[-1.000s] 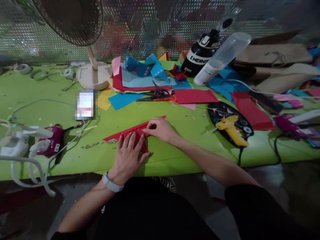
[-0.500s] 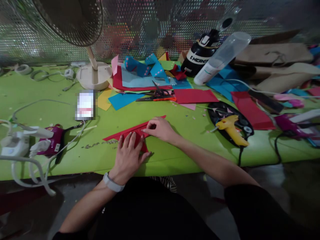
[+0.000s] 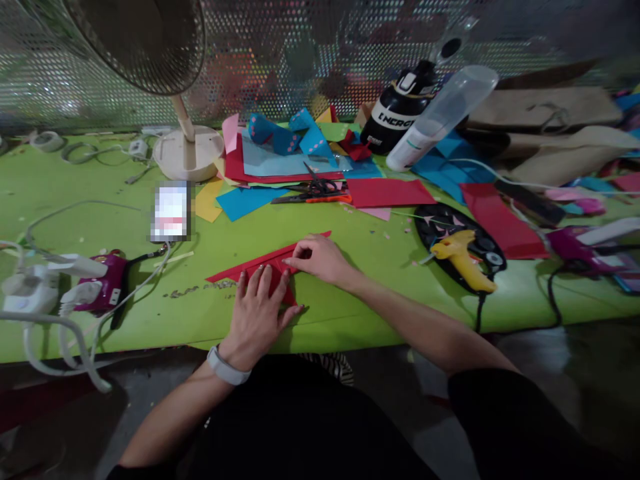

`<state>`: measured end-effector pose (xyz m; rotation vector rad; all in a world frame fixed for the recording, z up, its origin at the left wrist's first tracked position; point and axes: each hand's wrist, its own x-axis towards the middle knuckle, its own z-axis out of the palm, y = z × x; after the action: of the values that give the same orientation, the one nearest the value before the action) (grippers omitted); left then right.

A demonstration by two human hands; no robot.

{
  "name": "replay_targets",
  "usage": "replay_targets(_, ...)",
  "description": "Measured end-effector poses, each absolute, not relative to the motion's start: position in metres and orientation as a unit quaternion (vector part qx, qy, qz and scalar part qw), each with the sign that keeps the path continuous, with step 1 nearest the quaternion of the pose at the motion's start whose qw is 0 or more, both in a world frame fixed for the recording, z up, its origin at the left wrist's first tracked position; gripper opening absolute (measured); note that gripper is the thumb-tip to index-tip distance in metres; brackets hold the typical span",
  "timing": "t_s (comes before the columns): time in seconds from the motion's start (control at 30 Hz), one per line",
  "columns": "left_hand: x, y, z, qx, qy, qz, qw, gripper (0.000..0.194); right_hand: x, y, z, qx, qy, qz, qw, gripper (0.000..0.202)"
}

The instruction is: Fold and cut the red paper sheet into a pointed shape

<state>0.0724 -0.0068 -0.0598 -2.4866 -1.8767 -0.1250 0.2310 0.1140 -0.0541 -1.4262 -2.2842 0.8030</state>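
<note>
A folded piece of red paper [image 3: 250, 261] lies slantwise on the green tabletop in front of me, its long upper strip reaching past both hands. My left hand [image 3: 257, 303] rests flat on the paper's lower part with fingers spread, pressing it to the table. From the right, my right hand [image 3: 320, 259] closes thumb and fingertips in a pinch at the folded strip. The fingers cover part of the paper there, so any tiny item between them is hidden. Small dark bits [image 3: 187, 291] are scattered left of the paper.
Scissors [image 3: 320, 190] lie on coloured paper sheets behind the hands. A yellow glue gun [image 3: 463, 257] rests on a black tray [image 3: 425, 223] at right. Left are a charging phone [image 3: 170, 212], a purple power strip [image 3: 107, 283] and a fan [image 3: 190, 157]. Bottles [image 3: 395, 110] stand at the back.
</note>
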Motion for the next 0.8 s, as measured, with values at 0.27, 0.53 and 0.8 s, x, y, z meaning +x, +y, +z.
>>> replay_targets(0.27,0.0724,-0.0066,-0.0590,-0.797,-0.602,-0.043,0.007,0.067,0.2308,0.1143,-0.0558,-0.506,-0.803,0.268,0.163,0.021)
replay_targets(0.53,0.0729,-0.0065,-0.0584,-0.798,-0.602,-0.039,0.008,0.068,0.2308,0.1143,-0.0564,-0.506,-0.803,0.269,0.165,0.020)
replay_targets(0.8,0.0731,-0.0051,-0.0568,-0.796,-0.605,-0.041,0.002,0.065,0.2303,0.1138,-0.0592,-0.504,-0.807,0.256,0.168,0.022)
